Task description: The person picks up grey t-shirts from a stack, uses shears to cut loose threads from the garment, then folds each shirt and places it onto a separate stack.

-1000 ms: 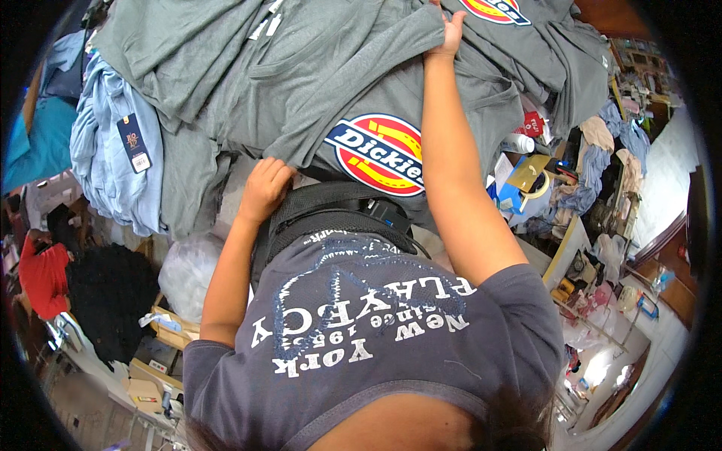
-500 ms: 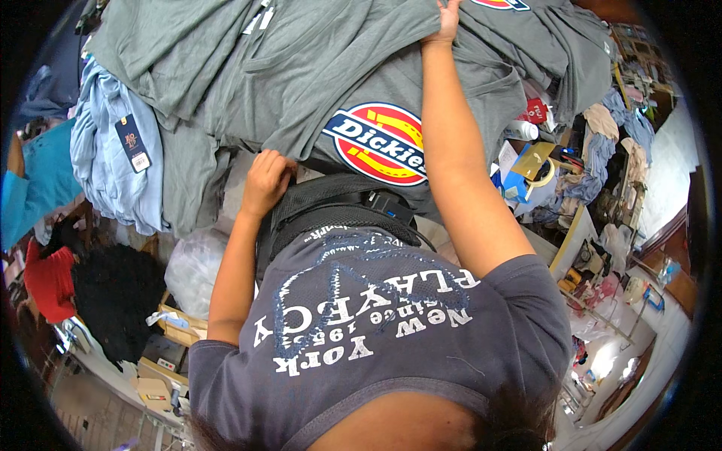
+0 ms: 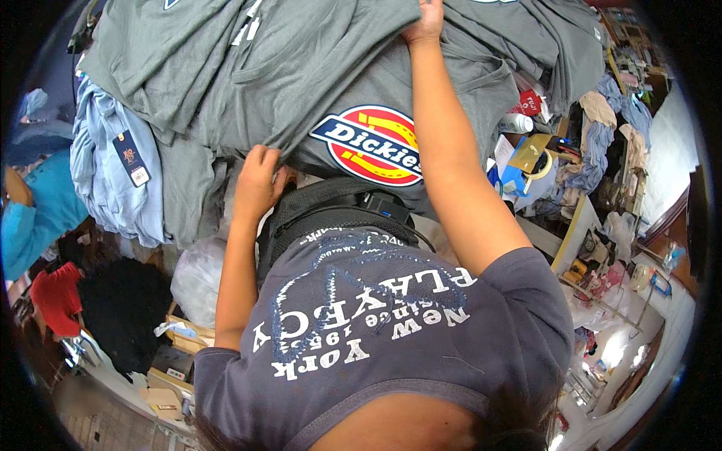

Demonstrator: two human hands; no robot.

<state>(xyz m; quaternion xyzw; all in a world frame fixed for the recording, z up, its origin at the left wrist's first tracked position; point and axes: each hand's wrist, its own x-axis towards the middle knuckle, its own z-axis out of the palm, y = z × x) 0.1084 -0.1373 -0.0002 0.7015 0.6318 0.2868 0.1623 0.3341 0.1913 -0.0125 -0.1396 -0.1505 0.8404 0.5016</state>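
Note:
A heap of grey T-shirts [image 3: 248,90] spreads in front of me. My left hand [image 3: 259,180] is closed at the near edge of one grey T-shirt [image 3: 316,68], pinching its cloth into a small peak. My right arm reaches far over the heap. There my right hand [image 3: 427,24] grips the same shirt's far right edge, its fingertips partly cut off by the upper rim. Folds run taut between the two hands. Beneath lies another grey T-shirt with a large red, blue and yellow printed emblem [image 3: 372,144], partly covered by my right forearm.
Light blue garments [image 3: 120,165] with a dark hang tag lie at the left. Beyond them is another person's blue sleeve [image 3: 45,214]. On the right are a white bottle [image 3: 516,123], a tape roll [image 3: 538,165] and piled clothes [image 3: 594,158]. A clear plastic bag [image 3: 197,278] sits below left.
My right hand has shifted slightly left with the shirt's edge. My left hand has moved a little left, and the cloth at its fingers is now drawn into a peak.

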